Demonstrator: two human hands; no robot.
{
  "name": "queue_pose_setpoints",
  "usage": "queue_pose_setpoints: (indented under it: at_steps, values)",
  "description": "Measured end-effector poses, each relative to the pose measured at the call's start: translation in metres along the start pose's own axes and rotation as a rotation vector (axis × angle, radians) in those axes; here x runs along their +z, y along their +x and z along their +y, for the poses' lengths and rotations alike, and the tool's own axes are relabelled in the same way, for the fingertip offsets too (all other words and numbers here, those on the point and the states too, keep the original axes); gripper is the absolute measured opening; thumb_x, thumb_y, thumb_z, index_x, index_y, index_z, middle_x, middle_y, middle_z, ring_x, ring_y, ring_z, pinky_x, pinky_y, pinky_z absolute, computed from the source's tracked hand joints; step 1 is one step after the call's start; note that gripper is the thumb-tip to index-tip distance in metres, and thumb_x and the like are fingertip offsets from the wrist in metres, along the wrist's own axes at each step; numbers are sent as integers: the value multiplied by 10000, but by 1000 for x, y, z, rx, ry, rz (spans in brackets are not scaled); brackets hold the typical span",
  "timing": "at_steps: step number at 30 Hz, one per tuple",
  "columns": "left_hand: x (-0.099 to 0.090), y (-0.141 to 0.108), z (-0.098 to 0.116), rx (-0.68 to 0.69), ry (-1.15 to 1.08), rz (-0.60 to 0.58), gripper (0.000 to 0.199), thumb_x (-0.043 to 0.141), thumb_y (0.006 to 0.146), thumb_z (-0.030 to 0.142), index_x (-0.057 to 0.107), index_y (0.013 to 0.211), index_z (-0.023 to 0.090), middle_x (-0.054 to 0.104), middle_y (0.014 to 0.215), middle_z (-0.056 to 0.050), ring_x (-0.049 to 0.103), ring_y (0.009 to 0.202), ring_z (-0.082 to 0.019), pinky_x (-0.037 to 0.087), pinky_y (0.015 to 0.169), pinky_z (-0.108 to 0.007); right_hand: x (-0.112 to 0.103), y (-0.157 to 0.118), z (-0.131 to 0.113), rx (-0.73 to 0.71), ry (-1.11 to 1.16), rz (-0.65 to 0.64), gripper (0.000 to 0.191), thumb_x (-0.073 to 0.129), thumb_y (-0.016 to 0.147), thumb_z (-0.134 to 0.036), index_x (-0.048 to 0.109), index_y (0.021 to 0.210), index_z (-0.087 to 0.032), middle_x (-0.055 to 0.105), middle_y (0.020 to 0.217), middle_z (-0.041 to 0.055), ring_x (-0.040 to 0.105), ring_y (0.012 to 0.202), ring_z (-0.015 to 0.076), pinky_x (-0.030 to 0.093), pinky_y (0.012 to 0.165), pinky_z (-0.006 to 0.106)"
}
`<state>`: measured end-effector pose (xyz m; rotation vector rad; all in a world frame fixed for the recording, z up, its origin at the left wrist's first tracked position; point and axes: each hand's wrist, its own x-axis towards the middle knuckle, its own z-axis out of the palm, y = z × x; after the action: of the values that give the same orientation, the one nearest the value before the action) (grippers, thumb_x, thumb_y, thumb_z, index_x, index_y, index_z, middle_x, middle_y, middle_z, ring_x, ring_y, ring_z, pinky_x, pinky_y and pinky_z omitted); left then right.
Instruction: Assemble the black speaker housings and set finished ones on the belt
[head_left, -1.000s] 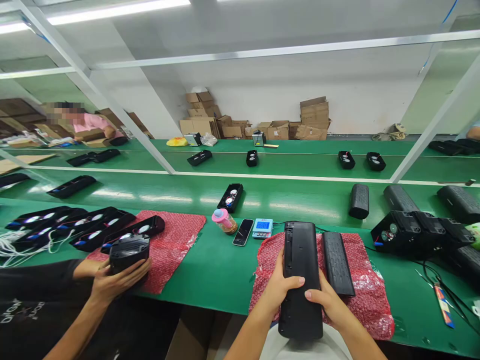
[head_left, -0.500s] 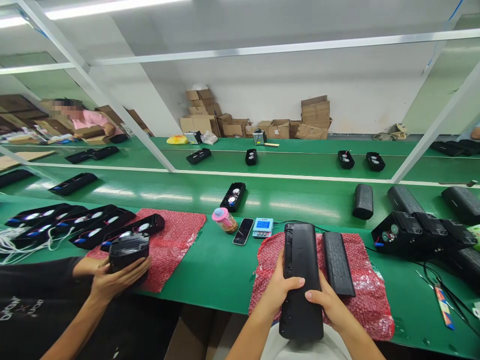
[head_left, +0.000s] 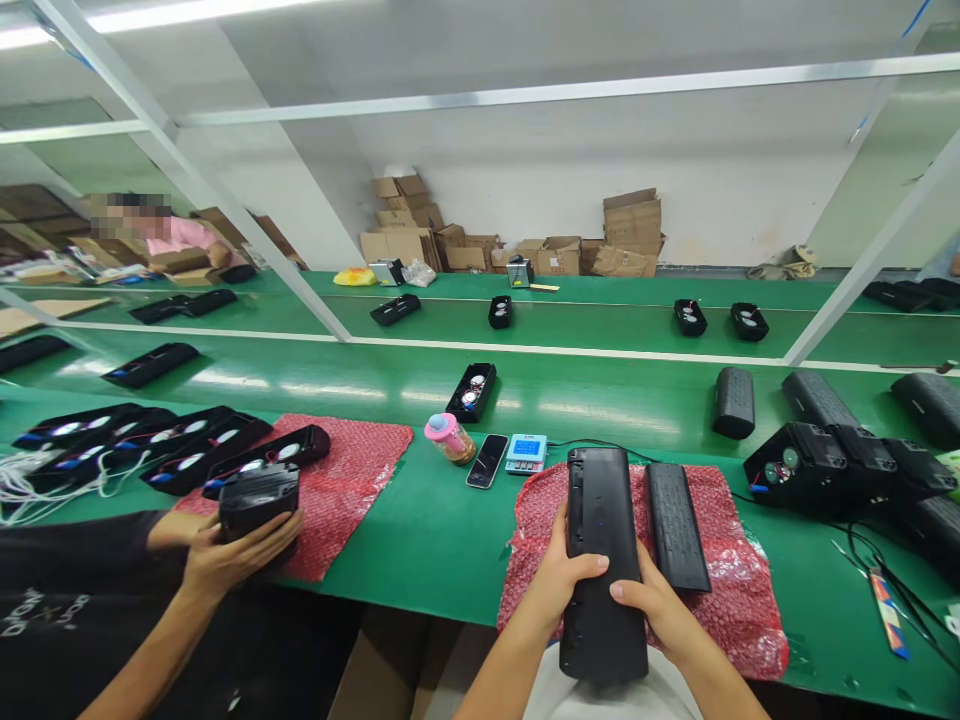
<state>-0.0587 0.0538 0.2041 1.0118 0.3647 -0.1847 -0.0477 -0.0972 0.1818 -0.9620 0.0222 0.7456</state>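
A long black speaker housing [head_left: 606,600] is held upright, its smooth side facing me, with a slotted strip along its upper left edge. My left hand [head_left: 571,570] is closed around its left side, thumb across the front. On the opposite side my right hand [head_left: 654,595] grips it, thumb also on the front; the remaining fingers are largely hidden behind. Just right of it, a textured black speaker housing [head_left: 679,527] lies on red bubble wrap [head_left: 739,600]. Behind the held housing stand a small scale with a blue display [head_left: 526,454] and a phone [head_left: 487,461].
At left a co-worker's hands [head_left: 240,550] hold another black housing [head_left: 259,500]. Several open housings with wires [head_left: 187,450] lie beside them. A pink-lidded jar [head_left: 450,438] stands near the phone. Black housings [head_left: 733,403] sit on the green conveyor [head_left: 600,390]; stacked units [head_left: 810,465] and cables [head_left: 885,570] are at right.
Housings on the nearer conveyor have shifted slightly right; those on the far strip sit marginally further left. Both my hands keep the same grip on the housing.
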Motion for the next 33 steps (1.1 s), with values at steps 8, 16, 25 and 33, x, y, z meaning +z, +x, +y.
queue_pose_setpoints:
  at_steps: [8,16,25,33]
  values:
    - [-1,2,-2,1,-12,14,986,732,541,127,258,1400,216,482,1399,-125,506,1231,-299,383,1055,-420,-2,0,4,-5,24,19,722,760,634,-262,398,1257,-215,625,1208,101,590,1105,326,478,940,484]
    - [0,1,-2,-23,-42,34,1014,737,528,112,251,1411,221,489,1394,-126,519,1221,-292,375,1069,-412,-2,0,3,5,30,18,724,761,635,-264,391,1256,-208,629,1206,109,597,1097,322,472,948,484]
    - [1,2,-3,-19,-49,46,1009,743,528,111,265,1409,229,512,1374,-122,532,1207,-300,394,1055,-412,0,-2,2,2,30,46,731,767,618,-269,413,1255,-209,635,1196,101,597,1094,320,473,950,483]
    - [5,-2,0,-31,-43,48,1006,746,525,128,259,1401,213,461,1416,-128,499,1242,-297,375,1075,-399,0,-3,0,12,34,72,754,757,620,-262,385,1274,-209,629,1209,102,579,1127,314,441,991,486]
